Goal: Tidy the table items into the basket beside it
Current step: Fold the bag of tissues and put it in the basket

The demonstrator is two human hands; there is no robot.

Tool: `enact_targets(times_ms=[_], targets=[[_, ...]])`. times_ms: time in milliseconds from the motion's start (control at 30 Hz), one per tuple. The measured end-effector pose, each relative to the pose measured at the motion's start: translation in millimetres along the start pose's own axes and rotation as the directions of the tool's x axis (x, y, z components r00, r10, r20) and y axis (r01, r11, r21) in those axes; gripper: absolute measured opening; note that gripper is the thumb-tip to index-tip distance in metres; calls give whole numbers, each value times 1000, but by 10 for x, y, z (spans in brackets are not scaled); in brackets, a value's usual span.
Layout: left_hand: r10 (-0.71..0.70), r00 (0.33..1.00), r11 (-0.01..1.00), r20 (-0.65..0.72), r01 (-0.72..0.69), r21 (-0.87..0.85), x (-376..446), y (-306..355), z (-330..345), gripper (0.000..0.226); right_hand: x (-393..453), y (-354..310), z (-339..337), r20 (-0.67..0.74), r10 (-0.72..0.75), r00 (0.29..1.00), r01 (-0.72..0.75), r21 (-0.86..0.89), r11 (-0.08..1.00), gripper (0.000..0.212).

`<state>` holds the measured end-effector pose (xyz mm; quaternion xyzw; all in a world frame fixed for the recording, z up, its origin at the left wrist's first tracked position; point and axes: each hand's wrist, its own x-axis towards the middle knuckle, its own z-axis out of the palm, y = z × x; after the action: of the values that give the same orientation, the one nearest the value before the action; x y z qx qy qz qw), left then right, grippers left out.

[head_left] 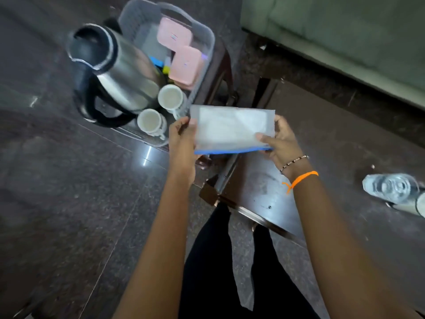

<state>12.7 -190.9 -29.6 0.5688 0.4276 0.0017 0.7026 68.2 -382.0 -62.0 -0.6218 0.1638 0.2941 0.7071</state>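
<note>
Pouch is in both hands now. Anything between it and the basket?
No barrier in between, but the basket is crowded: kettle, two cups, pink boxes. The pouch is beside its near right corner.

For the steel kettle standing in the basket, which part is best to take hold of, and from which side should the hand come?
Grip the kettle by its black loop handle. That handle faces the near-left corner of the basket, towards the floor side, so come from there and curl the fingers through the loop. The smooth round steel body offers little purchase, and the two cups crowd its right side.
</note>
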Motion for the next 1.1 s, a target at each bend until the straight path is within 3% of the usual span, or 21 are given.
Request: enact_targets(times_ms=[67,200,467,600,667,733,900,967,1100], targets=[[-19,998,978,58,31,-208,169,249,-155,14,169,-183,304,-78,-41,996,52,134,990,34],[10,999,995,35,-7,-100,483,515,-372,12,635,-470,924,-168,-71,983,115,269,956,31],[54,997,985,47,-61,163,934,533,-413,21,1554,-907,2106,-406,-122,906,149,34,988,47],[30,996,981,79,-44,189,1007,530,-416,26,1764,-892,2321,-349,-216,912,104,-312,944,65],[16,996,977,84,-33,210,1046,533,-432,27,1828,-838,2319,-270,-254,929,48,-591,805,80],[13,997,972,72,-30,235,1084,534,-449,25,1864,-799,2260,-210,-313,926,12,-813,582,81],[21,996,956,83,-44,289,1177,550,-455,15,1898,-705,2143,-57,-313,948,6,-980,199,44],[24,996,948,91,-52,313,1205,564,-439,16,1880,-704,2114,-62,-312,948,3,-979,206,46],[49,996,944,74,-70,322,1148,557,-349,17,1701,-676,1917,-113,-395,912,58,-916,396,44]])
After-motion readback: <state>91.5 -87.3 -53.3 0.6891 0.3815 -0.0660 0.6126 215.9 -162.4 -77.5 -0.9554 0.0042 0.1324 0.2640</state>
